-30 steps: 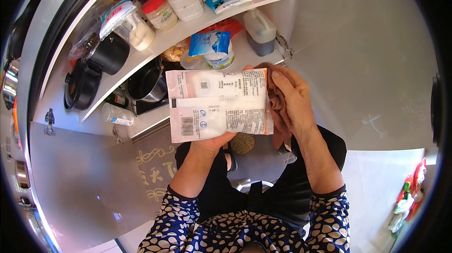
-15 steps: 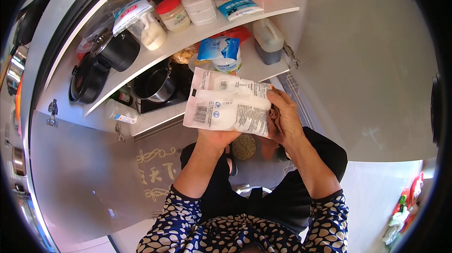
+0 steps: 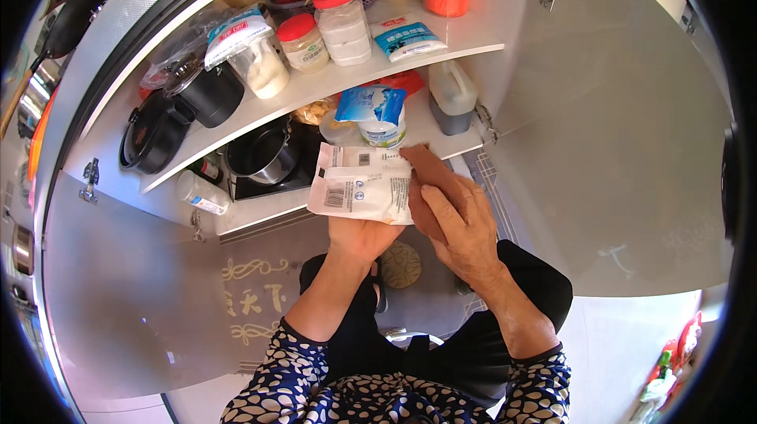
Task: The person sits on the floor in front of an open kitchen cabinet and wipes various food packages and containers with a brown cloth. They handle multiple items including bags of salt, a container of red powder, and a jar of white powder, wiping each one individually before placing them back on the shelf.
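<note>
We are holding packet at centre of frame, print facing us. Left hand is supporting it from below; its fingers are hiding behind packet, so we cannot tell whether they are curling. Right hand is gripping brown cloth between thumb and fingers, cloth covering packet's right end. Upper left of centre, pot is sitting; at upper middle, red-lidded jars are standing on shelf.
</note>
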The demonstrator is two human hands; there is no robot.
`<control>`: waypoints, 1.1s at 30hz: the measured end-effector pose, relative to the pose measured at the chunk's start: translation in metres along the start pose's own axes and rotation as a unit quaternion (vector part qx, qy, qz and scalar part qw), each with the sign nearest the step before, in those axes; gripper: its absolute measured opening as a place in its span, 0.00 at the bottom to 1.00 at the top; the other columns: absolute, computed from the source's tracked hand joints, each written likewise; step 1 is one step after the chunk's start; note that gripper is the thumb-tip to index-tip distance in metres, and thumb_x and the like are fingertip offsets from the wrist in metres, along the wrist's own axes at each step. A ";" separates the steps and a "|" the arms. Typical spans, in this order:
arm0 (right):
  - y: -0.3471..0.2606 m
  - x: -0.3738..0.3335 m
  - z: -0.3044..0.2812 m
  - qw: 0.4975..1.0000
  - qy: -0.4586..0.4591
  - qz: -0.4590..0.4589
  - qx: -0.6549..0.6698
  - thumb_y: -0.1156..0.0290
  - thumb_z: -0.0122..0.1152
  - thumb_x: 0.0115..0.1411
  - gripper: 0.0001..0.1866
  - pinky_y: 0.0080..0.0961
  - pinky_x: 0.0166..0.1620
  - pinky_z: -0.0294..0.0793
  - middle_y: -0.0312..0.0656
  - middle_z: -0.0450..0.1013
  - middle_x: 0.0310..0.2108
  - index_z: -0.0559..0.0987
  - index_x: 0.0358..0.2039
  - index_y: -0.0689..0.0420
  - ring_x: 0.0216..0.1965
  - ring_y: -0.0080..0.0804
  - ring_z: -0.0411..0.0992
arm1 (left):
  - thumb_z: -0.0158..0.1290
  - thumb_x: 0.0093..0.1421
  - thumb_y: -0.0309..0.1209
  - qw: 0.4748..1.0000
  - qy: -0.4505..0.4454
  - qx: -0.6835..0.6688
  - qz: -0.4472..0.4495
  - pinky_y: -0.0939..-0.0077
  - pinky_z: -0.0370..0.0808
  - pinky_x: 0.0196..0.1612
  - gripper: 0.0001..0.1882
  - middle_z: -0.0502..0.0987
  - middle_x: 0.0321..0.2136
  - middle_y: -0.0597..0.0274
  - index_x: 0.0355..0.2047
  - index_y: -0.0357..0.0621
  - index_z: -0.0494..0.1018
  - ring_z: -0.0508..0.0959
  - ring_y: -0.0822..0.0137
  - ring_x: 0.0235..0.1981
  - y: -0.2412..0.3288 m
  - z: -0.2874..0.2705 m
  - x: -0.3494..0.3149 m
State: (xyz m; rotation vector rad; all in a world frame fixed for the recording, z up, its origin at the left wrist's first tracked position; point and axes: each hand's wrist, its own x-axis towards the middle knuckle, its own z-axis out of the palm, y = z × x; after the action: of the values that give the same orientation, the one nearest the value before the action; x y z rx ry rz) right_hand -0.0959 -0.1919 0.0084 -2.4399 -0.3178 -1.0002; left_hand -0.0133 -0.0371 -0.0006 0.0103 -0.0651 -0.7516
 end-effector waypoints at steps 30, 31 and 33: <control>0.026 -0.009 -0.054 0.612 0.180 0.498 0.587 0.75 0.57 0.58 0.12 0.19 0.25 0.74 0.40 0.74 0.31 0.73 0.44 0.60 0.25 0.22 0.71 | 0.56 0.57 0.26 0.935 0.228 0.249 -0.108 0.51 0.78 0.45 0.25 0.72 0.47 0.54 0.55 0.44 0.62 0.76 0.57 0.47 -0.012 0.007 0.026; 0.027 -0.006 -0.057 0.623 0.195 0.486 0.581 0.75 0.57 0.59 0.12 0.19 0.25 0.74 0.40 0.73 0.31 0.73 0.44 0.60 0.25 0.22 0.71 | 0.56 0.57 0.26 0.929 0.214 0.285 -0.102 0.51 0.78 0.44 0.25 0.72 0.47 0.54 0.54 0.44 0.62 0.76 0.56 0.47 -0.012 0.014 0.038; 0.028 -0.002 -0.060 0.642 0.224 0.461 0.570 0.75 0.56 0.59 0.11 0.19 0.25 0.74 0.40 0.73 0.31 0.73 0.43 0.60 0.24 0.22 0.70 | 0.56 0.57 0.27 0.911 0.187 0.358 -0.086 0.52 0.79 0.44 0.26 0.73 0.47 0.54 0.54 0.44 0.62 0.76 0.56 0.47 -0.013 0.035 0.068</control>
State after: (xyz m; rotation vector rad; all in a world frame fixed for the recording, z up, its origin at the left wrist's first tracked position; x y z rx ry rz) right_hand -0.1222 -0.2469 0.0343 -0.8560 0.3813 -0.5413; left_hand 0.0255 -0.0923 0.0377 0.8708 0.0294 -0.8560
